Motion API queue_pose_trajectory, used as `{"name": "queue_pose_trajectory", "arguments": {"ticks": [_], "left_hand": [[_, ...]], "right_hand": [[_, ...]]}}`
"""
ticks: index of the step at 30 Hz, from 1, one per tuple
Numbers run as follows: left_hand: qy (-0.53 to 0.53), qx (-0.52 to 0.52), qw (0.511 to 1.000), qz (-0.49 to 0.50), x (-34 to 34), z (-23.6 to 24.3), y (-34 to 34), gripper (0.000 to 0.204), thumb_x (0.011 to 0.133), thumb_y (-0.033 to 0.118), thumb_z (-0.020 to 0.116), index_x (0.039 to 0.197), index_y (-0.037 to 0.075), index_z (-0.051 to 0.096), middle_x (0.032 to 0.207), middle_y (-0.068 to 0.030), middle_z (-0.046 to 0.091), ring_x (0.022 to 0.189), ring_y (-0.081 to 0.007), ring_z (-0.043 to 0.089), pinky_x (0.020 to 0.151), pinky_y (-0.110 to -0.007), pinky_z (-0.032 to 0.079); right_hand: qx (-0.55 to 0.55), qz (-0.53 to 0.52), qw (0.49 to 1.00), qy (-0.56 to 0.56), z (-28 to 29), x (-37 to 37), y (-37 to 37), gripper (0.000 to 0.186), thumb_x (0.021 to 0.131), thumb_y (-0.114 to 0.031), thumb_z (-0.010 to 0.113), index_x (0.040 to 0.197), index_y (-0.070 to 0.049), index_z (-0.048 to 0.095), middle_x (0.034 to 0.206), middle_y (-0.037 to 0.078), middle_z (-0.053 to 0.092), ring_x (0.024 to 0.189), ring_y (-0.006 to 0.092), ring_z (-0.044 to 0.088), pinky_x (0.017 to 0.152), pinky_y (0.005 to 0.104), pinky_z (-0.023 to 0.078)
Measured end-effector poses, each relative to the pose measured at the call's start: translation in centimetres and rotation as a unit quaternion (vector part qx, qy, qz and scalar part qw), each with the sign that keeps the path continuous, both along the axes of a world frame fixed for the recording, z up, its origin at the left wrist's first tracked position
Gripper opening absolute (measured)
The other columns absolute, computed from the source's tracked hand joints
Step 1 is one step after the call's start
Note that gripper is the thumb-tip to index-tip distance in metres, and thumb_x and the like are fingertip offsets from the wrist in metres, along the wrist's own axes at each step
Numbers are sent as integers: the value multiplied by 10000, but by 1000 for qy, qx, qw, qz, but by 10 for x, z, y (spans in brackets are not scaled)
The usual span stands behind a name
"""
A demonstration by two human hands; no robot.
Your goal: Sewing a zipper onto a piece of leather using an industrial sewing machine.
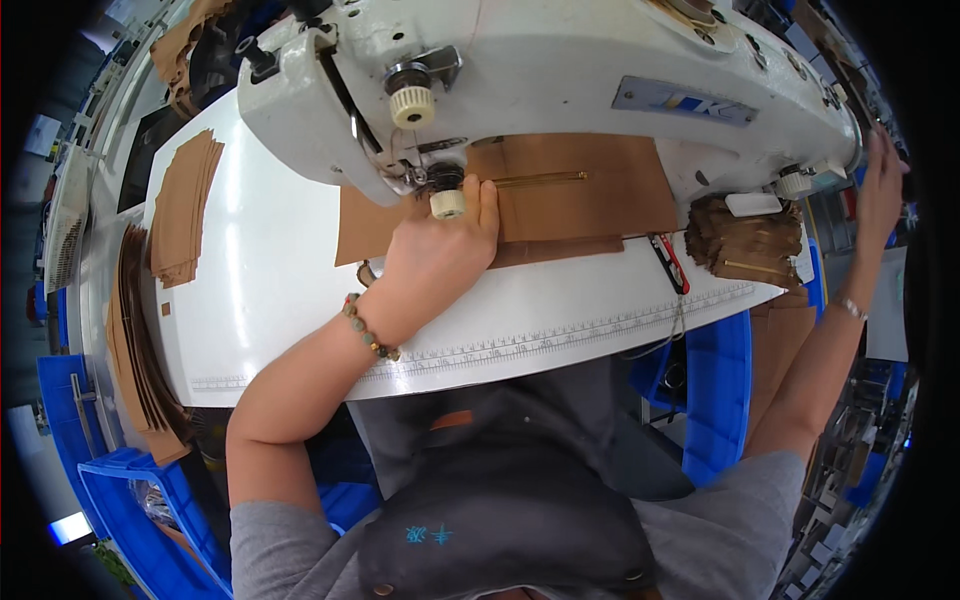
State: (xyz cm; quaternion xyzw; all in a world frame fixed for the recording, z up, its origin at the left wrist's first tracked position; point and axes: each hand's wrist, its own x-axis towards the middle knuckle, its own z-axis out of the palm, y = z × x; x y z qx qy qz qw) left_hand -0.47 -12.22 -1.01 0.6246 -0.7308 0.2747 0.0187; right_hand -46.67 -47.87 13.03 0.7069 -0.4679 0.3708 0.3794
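Observation:
A white sewing machine stands over a brown leather-like panel with a metal zipper along it. My left hand lies on the panel beside the needle area, its visible fingers stretched out and pressed flat near the zipper's left end. A cream knob hides part of those fingers. More brown material shows under the panel's near edge. My right hand is raised at the machine's far right end, fingers stretched out; I see nothing held in it, and its contact with the machine is unclear.
Brown panels lie stacked at the table's left, with more hanging over its edge. Red-handled snips and a bundle of zippered brown pieces lie at right. Blue bins stand below. A printed ruler follows the front edge.

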Motion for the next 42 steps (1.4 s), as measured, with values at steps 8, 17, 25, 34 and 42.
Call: {"name": "queue_pose_trajectory", "arguments": {"ticks": [8, 17, 25, 34, 42], "left_hand": [[158, 43, 986, 16, -29, 29, -8, 477, 846, 49, 627, 1321, 10, 640, 1135, -83, 748, 767, -187, 749, 583, -300, 578], [149, -37, 988, -33, -16, 20, 26, 504, 851, 65, 626, 1351, 12, 654, 1307, -138, 717, 1038, -250, 757, 809, -326, 618], [114, 44, 992, -9, 13, -6, 53, 498, 876, 109, 619, 1353, -31, 640, 1350, -179, 686, 1240, -333, 683, 987, -393, 578], [321, 120, 939, 15, 41, 22, 51, 473, 799, -1, 660, 1270, 11, 704, 1244, -147, 732, 1174, -343, 679, 956, -410, 570], [486, 213, 847, 25, 74, 34, 45, 525, 773, -119, 535, 1231, 38, 739, 1145, -128, 754, 1080, -328, 625, 972, -395, 529]], "right_hand": [[345, 672, 642, 133, -96, 232, 261, 195, 891, -168, 725, 1035, -37, 730, 1017, 115, 737, 952, 347, 718, 900, 447, 581], [449, 308, 832, 103, -135, 294, 197, 293, 934, -280, 726, 1117, -51, 736, 1116, 160, 736, 999, 346, 708, 873, 480, 556], [528, 293, 753, 261, -78, 203, 225, 361, 891, -326, 793, 1150, -79, 743, 1015, 184, 750, 938, 362, 728, 782, 437, 566], [393, 563, 711, 149, -79, 287, 254, 441, 789, -283, 836, 1129, -45, 687, 1116, 159, 660, 1025, 380, 649, 853, 460, 546], [501, 477, 693, 203, -119, 329, 252, 391, 854, -136, 727, 1234, -50, 692, 1176, 125, 667, 1007, 358, 659, 850, 470, 540]]}}
